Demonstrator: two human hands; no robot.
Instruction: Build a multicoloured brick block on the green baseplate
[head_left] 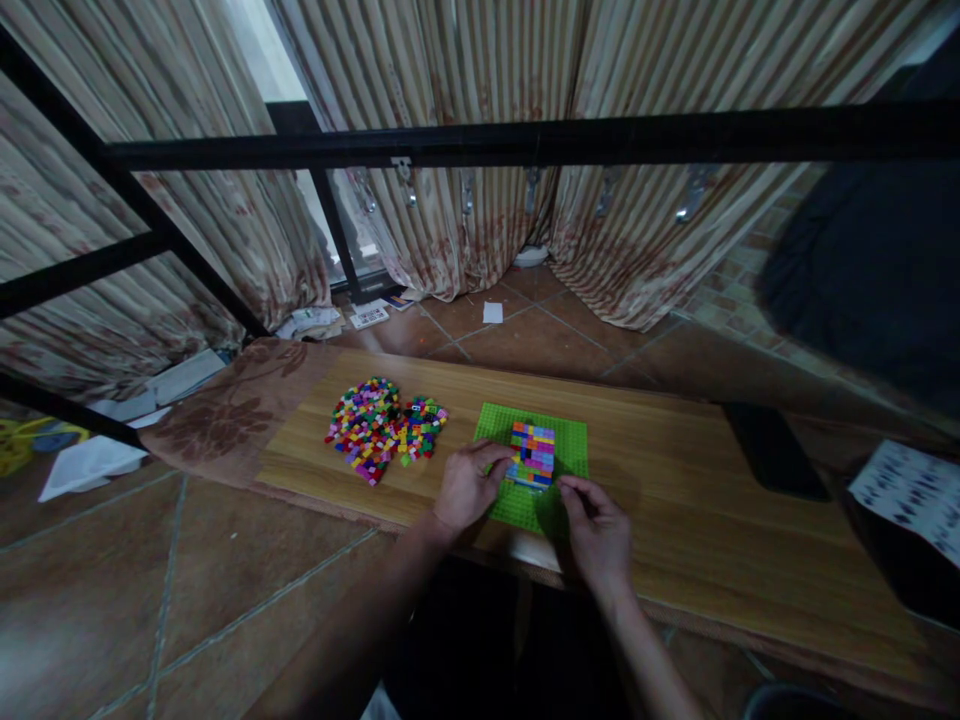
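A block of multicoloured toy bricks stands on a green studded baseplate on the wooden board. My left hand comes in from the left, thumb and index finger closed together at the block's left side. Whether a small brick sits between those fingertips is too small to tell. Just off the block's lower right corner, my right hand rests over the baseplate's edge with its fingers curled in a pinch. What that pinch holds, if anything, cannot be made out. Left of the baseplate lies a heap of loose small bricks in many colours.
The long wooden board carries a dark phone-like slab toward its right end. A printed sheet lies beyond it. A black metal bar with hooks crosses above the far side, before striped curtains.
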